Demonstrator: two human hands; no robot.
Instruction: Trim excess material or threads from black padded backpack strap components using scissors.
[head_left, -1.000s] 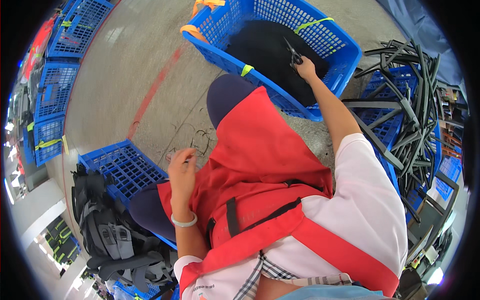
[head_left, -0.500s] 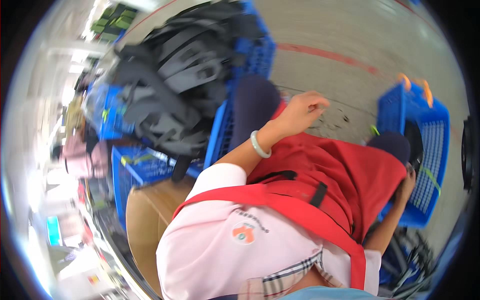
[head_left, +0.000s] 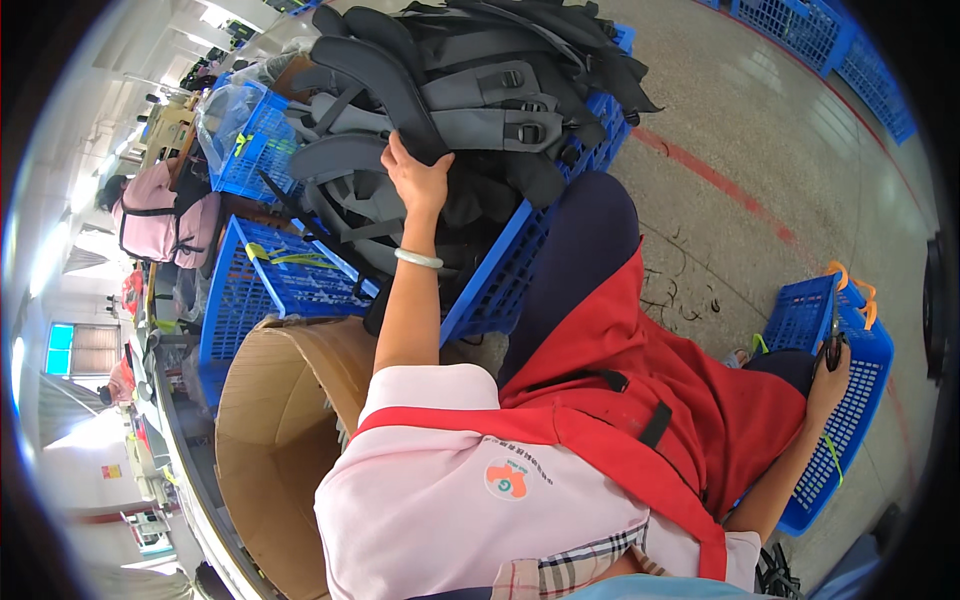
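Observation:
My left hand (head_left: 415,183) reaches up to a heap of dark grey padded straps (head_left: 480,115), thumb and fingers on either side of the lower end of one curved shoulder strap (head_left: 385,70). Some straps in the heap carry black buckles. The heap overfills a large blue plastic crate (head_left: 490,275). At the right, beside my knee, my right hand (head_left: 828,388) is closed around the black handles of a pair of scissors (head_left: 834,345), blades pointing up. It is held over a smaller blue crate (head_left: 868,400) with orange handle loops.
A brown cardboard drum (head_left: 265,410) stands open close on my left. Another blue crate (head_left: 235,290) with yellow-green ties is behind it. A person in pink (head_left: 165,215) sits farther left. Thread scraps (head_left: 680,290) lie on the floor, and more blue crates (head_left: 800,30) stand far right.
My left hand has swung from above my lap leftward onto the strap heap. My right hand has risen slightly, bringing the scissors into clear view. A black piece in the right crate no longer shows.

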